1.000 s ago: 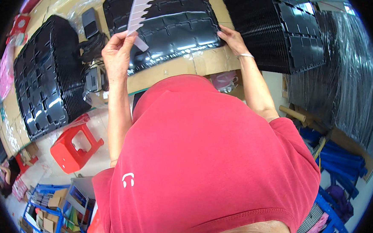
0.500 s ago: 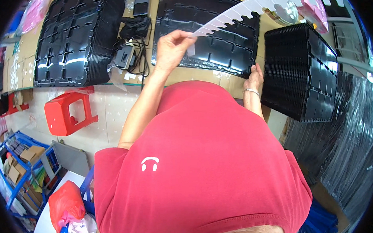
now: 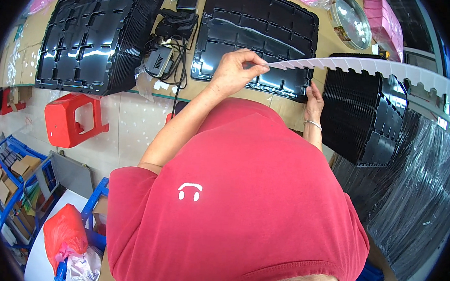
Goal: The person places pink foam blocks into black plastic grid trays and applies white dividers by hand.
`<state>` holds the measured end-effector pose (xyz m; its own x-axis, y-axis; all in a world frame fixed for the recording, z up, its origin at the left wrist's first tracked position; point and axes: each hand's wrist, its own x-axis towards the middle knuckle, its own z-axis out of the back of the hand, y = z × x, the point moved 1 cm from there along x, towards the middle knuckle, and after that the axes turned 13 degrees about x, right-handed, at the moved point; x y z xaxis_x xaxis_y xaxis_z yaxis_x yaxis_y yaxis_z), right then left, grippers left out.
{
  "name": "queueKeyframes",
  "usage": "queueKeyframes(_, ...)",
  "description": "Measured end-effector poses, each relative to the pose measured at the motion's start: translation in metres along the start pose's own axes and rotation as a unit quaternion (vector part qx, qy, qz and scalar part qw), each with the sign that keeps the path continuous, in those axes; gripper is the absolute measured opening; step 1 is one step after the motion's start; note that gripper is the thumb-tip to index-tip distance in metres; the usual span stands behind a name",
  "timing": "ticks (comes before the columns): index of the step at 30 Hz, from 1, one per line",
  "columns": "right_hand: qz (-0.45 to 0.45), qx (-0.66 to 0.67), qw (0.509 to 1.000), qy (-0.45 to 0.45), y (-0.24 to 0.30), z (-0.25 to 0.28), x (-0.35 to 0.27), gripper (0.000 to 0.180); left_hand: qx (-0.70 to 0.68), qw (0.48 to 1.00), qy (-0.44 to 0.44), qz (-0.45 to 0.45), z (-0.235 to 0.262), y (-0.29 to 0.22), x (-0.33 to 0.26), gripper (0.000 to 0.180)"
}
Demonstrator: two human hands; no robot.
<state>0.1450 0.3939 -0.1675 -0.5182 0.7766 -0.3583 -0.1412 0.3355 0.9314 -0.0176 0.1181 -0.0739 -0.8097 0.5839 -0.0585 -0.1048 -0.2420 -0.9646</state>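
White, slightly see-through plastic makes up the notched strip (image 3: 363,65), which has just swung round: half a second ago it slanted away across the tray, and now it sweeps out to the right. That leaves only its near end over the black tray (image 3: 259,39), with most of its length beyond the tray's edge, passing above the right-hand stack (image 3: 348,104).

The left hand (image 3: 235,73) has its grip pinched on that near end, thumb against finger. Down at the tray's near right corner is the right hand (image 3: 313,106), fingers up beside the edge; from where I stand I cannot tell whether its grip has closed on anything.

The tray lies on the cardboard-covered worktop (image 3: 283,105). To its left are tangled cables (image 3: 182,66), a grey adapter (image 3: 160,60) and the left-hand stack (image 3: 90,34); past its far right side stand a round tin (image 3: 352,22) and pink packs (image 3: 384,26).
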Motion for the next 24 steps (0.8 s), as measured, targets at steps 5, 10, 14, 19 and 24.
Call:
queueKeyframes(5,0.147,-0.244,0.959,-0.016,0.001,0.014,-0.006,0.036,0.007,0.999,0.034,0.008,-0.004,-0.010,0.005,0.014)
queueKeyframes(10,0.250,-0.222,0.942,0.027,0.074,-0.039,-0.067,0.022,0.028,0.997,0.067,0.026,-0.012,-0.001,0.007,0.018)
queueKeyframes(14,0.115,-0.131,0.962,0.211,0.094,-0.072,-0.096,0.019,0.051,0.990,0.106,0.082,-0.023,0.003,0.007,0.021)
queueKeyframes(19,0.105,-0.018,0.978,0.178,0.095,-0.093,-0.117,0.021,0.080,0.986,0.137,0.054,-0.035,-0.003,0.016,0.023)
queueKeyframes(24,0.108,0.050,0.984,0.135,0.091,-0.102,-0.120,0.014,0.099,0.984,0.144,0.027,-0.041,-0.009,0.012,0.025)
